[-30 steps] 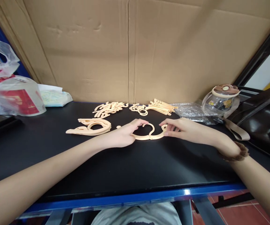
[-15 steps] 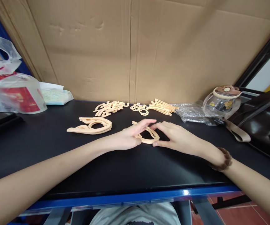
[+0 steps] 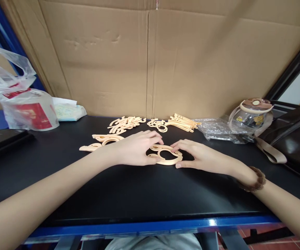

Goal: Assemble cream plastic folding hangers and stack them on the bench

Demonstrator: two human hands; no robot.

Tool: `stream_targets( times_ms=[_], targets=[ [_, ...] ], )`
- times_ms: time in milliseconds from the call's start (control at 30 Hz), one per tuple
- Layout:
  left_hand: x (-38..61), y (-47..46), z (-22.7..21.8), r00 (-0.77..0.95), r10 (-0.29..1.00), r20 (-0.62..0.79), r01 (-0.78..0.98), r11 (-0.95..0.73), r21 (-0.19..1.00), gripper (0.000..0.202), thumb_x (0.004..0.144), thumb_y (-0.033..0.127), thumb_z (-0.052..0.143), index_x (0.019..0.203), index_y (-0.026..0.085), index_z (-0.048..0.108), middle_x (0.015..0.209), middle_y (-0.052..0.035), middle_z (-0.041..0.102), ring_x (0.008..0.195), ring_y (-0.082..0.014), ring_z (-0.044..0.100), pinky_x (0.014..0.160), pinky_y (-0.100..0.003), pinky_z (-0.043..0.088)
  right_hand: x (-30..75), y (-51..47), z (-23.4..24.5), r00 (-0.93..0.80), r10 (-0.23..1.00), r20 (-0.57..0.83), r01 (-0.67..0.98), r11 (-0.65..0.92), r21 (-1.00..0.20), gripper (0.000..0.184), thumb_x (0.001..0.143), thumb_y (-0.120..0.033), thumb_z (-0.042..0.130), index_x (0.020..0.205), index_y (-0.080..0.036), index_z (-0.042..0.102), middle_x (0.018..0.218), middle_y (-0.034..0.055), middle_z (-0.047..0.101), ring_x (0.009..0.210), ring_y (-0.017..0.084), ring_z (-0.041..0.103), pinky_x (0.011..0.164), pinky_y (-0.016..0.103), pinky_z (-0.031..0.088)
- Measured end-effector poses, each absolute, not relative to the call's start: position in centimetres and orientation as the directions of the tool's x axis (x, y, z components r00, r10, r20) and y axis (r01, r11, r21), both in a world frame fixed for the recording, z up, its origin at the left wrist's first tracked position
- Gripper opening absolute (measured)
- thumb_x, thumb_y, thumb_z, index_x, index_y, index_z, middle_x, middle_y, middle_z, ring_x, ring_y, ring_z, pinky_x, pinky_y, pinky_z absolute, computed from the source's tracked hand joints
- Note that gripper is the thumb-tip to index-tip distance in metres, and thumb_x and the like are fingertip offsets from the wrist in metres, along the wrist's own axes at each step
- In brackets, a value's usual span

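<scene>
Holding a smooth, looped beige hanger

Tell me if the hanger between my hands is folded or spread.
Folded. Both halves of the hanger point the same way, toward the left hand, instead of stretching out to opposite sides.
</scene>
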State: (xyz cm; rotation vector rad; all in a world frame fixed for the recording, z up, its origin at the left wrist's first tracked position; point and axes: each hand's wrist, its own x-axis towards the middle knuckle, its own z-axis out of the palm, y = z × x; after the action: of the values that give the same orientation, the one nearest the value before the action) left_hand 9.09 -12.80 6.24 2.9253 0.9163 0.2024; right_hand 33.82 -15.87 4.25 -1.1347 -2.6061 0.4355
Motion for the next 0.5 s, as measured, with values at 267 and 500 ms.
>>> stream_targets(
  times_ms=[267,500],
  targets=[
    [9.4,-13.0,5.0,0.762,0.646,0.044,0.625,-0.752,0.209,0.079,0.078,0.062,0.058,0.141,0.020,0.037,0.142,-0.0121,0.045,0.126,-0.0287,0.047,0.098,-0.035,0.039,33.7,-15.9,3.8,-0.614,0.769,0.177,0.675,0.628,-0.386,0.036,0.083,-0.050,0.060,0.107,-0.024,0.052,0.112,0.0057,0.060,0.104,0.024,0.056,0.091,0.040,0.044],
    [5.3,-12.1,10.0,0.693,0.719,0.061,0.717,-0.695,0.048,0.062,0.073,0.055,0.064,0.126,0.023,0.057,0.116,-0.0061,0.063,0.098,-0.0234,0.061,0.081,-0.027,0.043,34.3,-15.9,5.0,-0.506,0.750,0.426,0.660,0.655,-0.369,0.038,0.088,-0.047,0.055,0.119,-0.026,0.049,0.126,0.0068,0.055,0.118,0.025,0.051,0.101,0.043,0.040]
  ],
)
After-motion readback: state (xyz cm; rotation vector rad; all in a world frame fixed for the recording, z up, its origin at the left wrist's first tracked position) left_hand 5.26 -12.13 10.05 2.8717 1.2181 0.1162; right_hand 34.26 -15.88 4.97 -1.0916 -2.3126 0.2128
